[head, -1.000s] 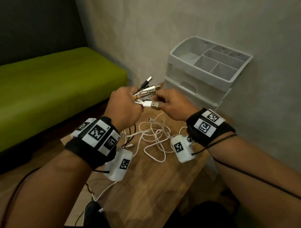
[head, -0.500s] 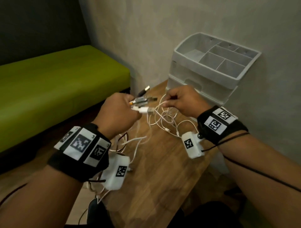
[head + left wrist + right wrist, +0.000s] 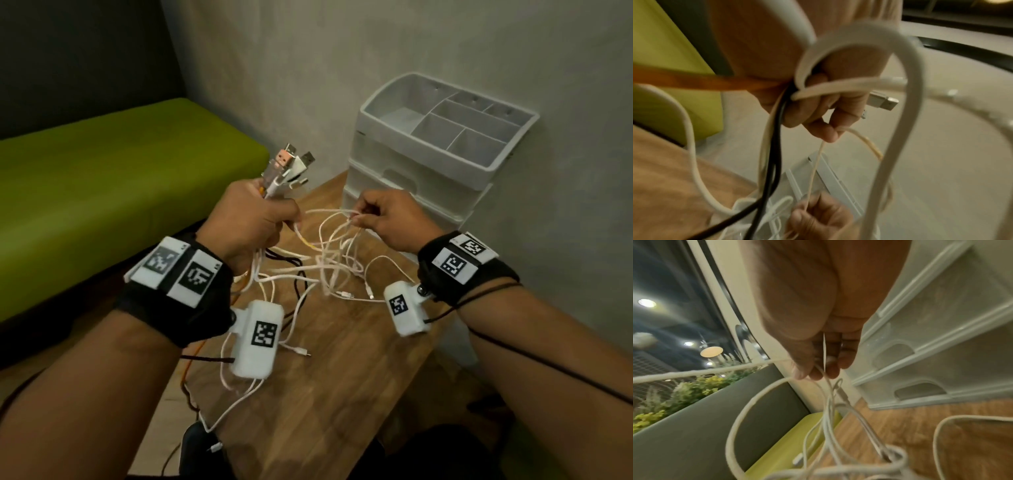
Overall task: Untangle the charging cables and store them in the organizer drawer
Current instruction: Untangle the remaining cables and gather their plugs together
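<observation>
My left hand [image 3: 253, 219] grips a bundle of cable ends; their USB plugs [image 3: 291, 164] stick up out of the fist. In the left wrist view the fingers [image 3: 813, 116] curl round white, black and orange cords. My right hand [image 3: 383, 216] pinches thin white cable strands [image 3: 337, 222], seen in the right wrist view between thumb and fingertips [image 3: 818, 371]. The tangle of cables [image 3: 315, 270] hangs between both hands down onto the wooden table [image 3: 342, 377]. The white organizer [image 3: 411, 171] stands just beyond my right hand, its drawers [image 3: 931, 356] closed.
A green bench [image 3: 102, 178] runs along the left of the table. The grey wall [image 3: 376, 51] is right behind the organizer. Loose cable ends [image 3: 298, 349] lie on the table and trail off its near left edge. The organizer's top tray [image 3: 455, 123] has divided compartments.
The left hand has lifted and turned the plug bundle upright. The right hand has moved away to the right, pulling white strands out of the tangle, so the hands are farther apart.
</observation>
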A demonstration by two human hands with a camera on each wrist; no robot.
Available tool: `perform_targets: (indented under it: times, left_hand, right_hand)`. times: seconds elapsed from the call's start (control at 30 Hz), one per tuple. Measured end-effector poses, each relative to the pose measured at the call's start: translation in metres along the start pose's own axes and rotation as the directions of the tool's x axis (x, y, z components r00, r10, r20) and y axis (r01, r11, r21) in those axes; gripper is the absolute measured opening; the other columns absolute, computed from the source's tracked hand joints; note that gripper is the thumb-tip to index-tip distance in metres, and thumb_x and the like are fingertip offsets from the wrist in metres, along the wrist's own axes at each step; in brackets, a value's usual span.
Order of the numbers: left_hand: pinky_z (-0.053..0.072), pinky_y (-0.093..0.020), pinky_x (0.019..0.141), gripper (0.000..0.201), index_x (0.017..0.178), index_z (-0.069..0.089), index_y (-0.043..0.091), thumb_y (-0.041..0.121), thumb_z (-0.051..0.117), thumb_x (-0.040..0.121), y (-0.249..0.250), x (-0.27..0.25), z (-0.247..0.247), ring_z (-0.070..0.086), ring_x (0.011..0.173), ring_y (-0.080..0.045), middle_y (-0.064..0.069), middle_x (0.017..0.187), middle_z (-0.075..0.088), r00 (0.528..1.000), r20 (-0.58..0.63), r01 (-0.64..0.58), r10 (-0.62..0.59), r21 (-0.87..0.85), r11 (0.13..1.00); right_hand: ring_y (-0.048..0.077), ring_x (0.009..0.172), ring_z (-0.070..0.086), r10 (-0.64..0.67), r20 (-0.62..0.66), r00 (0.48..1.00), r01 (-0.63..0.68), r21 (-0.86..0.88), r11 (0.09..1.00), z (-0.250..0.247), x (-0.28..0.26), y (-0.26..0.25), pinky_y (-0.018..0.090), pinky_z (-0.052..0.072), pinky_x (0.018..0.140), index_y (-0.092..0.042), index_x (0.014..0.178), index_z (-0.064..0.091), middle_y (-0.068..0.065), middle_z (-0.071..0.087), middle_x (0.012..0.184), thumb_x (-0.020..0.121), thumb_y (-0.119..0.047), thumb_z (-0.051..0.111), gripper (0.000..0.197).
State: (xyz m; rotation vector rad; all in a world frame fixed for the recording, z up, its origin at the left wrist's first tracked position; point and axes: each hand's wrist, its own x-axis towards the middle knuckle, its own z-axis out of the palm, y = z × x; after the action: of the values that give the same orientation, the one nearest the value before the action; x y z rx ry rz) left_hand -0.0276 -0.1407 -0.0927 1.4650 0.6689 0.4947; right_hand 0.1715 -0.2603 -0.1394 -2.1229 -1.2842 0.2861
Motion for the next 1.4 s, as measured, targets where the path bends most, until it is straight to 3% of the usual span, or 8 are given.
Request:
perform_targets:
  times: [0.13, 0.3, 0.4, 0.5, 0.67, 0.87, 1.03, 1.4]
  left_hand:
    - [0.018, -0.018, 0.039, 0.033, 0.070, 0.047, 0.016, -0.014, 0.057, 0.076, 0.007, -0.005, -0.014, 0.026, 0.038, -0.012, -0.011, 0.052, 0.051, 0.999, 0.019, -0.042, 0.043, -0.040, 0.998]
    - [0.018, -0.025, 0.045, 0.031, 0.065, 0.041, 0.017, -0.010, 0.051, 0.078, 0.019, -0.011, -0.025, 0.031, 0.039, -0.012, -0.001, 0.042, 0.045, 0.998, -0.053, -0.042, 0.040, -0.042, 0.998]
    - [0.022, -0.026, 0.046, 0.015, 0.065, 0.051, 0.010, 0.000, 0.062, 0.067, 0.019, -0.009, -0.035, 0.034, 0.042, -0.016, -0.001, 0.044, 0.044, 0.995, -0.083, -0.039, 0.055, 0.190, 0.981]
    - [0.037, -0.030, 0.056, 0.027, 0.074, 0.066, 0.008, 0.016, 0.086, 0.057, 0.010, -0.007, -0.038, 0.050, 0.056, -0.017, -0.001, 0.057, 0.059, 0.997, -0.041, -0.042, 0.069, 0.464, 0.885]
    - [0.038, -0.008, 0.050, 0.017, 0.081, 0.070, 0.016, 0.023, 0.083, 0.073, 0.006, -0.005, -0.011, 0.051, 0.049, 0.013, 0.013, 0.065, 0.065, 0.956, -0.086, -0.221, 0.280, 0.412, 0.884]
    - [0.030, -0.013, 0.038, 0.019, 0.067, 0.066, 0.019, 0.004, 0.074, 0.077, -0.008, 0.009, 0.012, 0.044, 0.035, 0.002, -0.003, 0.062, 0.067, 0.980, -0.031, -0.151, 0.195, 0.518, 0.842]
    - [0.033, -0.017, 0.042, 0.021, 0.066, 0.061, 0.019, 0.008, 0.072, 0.081, 0.007, 0.001, -0.004, 0.042, 0.035, 0.002, 0.004, 0.047, 0.061, 0.975, -0.064, -0.168, 0.213, 0.418, 0.893]
    - [0.028, -0.022, 0.044, 0.022, 0.063, 0.061, 0.015, 0.011, 0.073, 0.081, 0.009, -0.005, -0.036, 0.037, 0.042, -0.011, -0.007, 0.055, 0.063, 0.994, 0.065, -0.107, 0.088, 0.394, 0.913]
  right_hand:
    - [0.016, 0.071, 0.057, 0.057, -0.035, 0.998, -0.057, 0.000, 0.998, 0.009, 0.002, 0.011, 0.026, 0.044, 0.065, -0.010, 0.084, 0.062, 0.001, 0.063, 0.076, 0.088, -0.016, 0.067, 0.009]
    - [0.026, 0.074, 0.066, 0.147, -0.045, 0.988, -0.148, 0.002, 0.989, 0.020, 0.006, 0.023, 0.045, 0.057, 0.073, -0.021, 0.083, 0.050, 0.004, 0.068, 0.082, 0.093, -0.015, 0.051, 0.012]
    - [0.022, 0.062, 0.063, 0.161, -0.107, 0.981, -0.141, 0.175, 0.975, 0.018, 0.003, 0.024, 0.043, 0.055, 0.068, -0.016, 0.084, 0.057, 0.003, 0.068, 0.074, 0.092, -0.014, 0.059, 0.008]
    - [0.011, 0.063, 0.059, 0.083, -0.158, 0.984, -0.051, 0.199, 0.979, 0.010, 0.004, 0.014, 0.034, 0.051, 0.067, -0.017, 0.091, 0.072, -0.001, 0.068, 0.073, 0.087, -0.015, 0.068, 0.006]
    - [0.007, 0.073, 0.058, -0.163, -0.069, 0.984, 0.166, 0.041, 0.985, 0.008, 0.003, -0.018, 0.014, 0.043, 0.071, -0.012, 0.100, 0.076, -0.004, 0.069, 0.086, 0.086, -0.015, 0.070, 0.016]
    - [0.000, 0.067, 0.051, -0.257, 0.003, 0.966, 0.256, -0.107, 0.961, 0.006, 0.003, -0.043, 0.020, 0.038, 0.064, -0.016, 0.103, 0.069, -0.010, 0.062, 0.084, 0.091, -0.020, 0.064, 0.014]
    - [0.020, 0.060, 0.063, -0.002, 0.010, 1.000, 0.002, -0.059, 0.998, 0.010, 0.005, -0.015, 0.045, 0.056, 0.066, -0.012, 0.088, 0.061, 0.001, 0.065, 0.073, 0.090, -0.022, 0.066, 0.011]
    - [0.021, 0.075, 0.056, 0.193, -0.451, 0.871, -0.234, -0.037, 0.971, -0.002, 0.010, 0.003, 0.027, 0.042, 0.067, -0.013, 0.090, 0.066, 0.005, 0.064, 0.082, 0.094, -0.027, 0.059, 0.015]
